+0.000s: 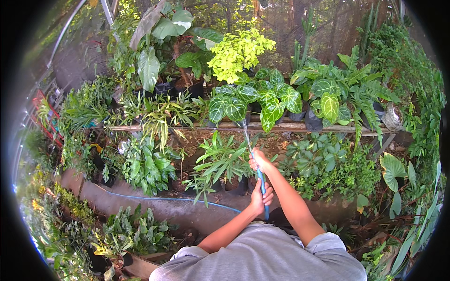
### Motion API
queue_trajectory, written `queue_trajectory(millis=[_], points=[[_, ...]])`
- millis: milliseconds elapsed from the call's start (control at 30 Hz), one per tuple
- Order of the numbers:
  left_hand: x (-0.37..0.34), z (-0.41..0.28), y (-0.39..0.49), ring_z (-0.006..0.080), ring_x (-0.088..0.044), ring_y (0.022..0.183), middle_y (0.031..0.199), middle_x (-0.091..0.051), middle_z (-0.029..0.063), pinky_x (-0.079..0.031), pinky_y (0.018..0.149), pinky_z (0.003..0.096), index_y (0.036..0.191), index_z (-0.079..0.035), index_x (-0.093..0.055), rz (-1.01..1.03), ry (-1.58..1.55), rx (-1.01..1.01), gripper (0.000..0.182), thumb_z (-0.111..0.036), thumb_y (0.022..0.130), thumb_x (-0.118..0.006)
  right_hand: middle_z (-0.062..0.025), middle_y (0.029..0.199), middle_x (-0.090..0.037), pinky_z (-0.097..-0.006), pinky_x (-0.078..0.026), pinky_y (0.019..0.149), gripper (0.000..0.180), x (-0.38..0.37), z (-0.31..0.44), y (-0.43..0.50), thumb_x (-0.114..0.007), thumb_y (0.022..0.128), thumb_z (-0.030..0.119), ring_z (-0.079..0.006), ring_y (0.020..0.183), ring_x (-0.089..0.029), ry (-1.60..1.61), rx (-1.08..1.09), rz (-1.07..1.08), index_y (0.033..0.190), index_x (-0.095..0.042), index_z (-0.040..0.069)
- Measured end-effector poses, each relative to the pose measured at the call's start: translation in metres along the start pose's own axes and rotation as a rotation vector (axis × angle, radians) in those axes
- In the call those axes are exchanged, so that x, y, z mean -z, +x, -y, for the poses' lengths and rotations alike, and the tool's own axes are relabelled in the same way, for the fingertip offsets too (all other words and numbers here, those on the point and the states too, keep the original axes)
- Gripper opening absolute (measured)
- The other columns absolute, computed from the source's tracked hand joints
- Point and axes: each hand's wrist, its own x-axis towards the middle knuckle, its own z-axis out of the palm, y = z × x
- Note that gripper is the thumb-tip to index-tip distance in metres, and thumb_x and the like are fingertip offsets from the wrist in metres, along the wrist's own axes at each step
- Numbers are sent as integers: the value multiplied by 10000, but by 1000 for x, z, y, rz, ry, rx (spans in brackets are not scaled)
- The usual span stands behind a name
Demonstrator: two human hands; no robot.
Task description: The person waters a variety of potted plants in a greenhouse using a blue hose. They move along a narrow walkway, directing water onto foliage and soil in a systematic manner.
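Observation:
Both my hands grip a blue garden hose (260, 174) in front of my body. My right hand (258, 159) closes around it close to the outlet, and my left hand (262, 196) holds it lower down. A stream of water (246, 131) shoots from the hose end toward the potted anthurium (235, 102), whose dark green leaves have pale veins. The water meets the plant near its black grow bag (245, 119), partly hidden by leaves. Below the stream, a bushy plant with long narrow leaves (221, 158) grows left of my right hand.
A wooden rail (327, 128) runs along the front of the raised plant row. More hose (168, 198) trails over the concrete path (140, 210) to the left. A yellow-green shrub (239, 52) and ferns (369, 87) stand behind. Potted foliage (137, 228) borders the path at lower left.

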Motion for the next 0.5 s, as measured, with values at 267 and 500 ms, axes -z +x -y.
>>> queue_trajectory(millis=[267, 500], points=[[8, 3, -1, 79, -220, 336, 482, -282, -39, -168, 308, 238, 750, -163, -421, 1, -31, -7, 474, -580, 951, -315, 50, 481, -283, -266, -188, 313, 255, -4, -9, 8, -360, 874, 348, -81, 346, -235, -31, -41, 54, 734, -387, 137], [5, 3, -4, 79, -214, 333, 474, -273, -40, -173, 306, 240, 759, -160, -415, -13, -15, -19, 470, -572, 957, -304, 48, 478, -286, -266, -187, 310, 264, -2, -11, 9, -361, 874, 359, -84, 339, -232, 23, -40, 37, 732, -389, 138]])
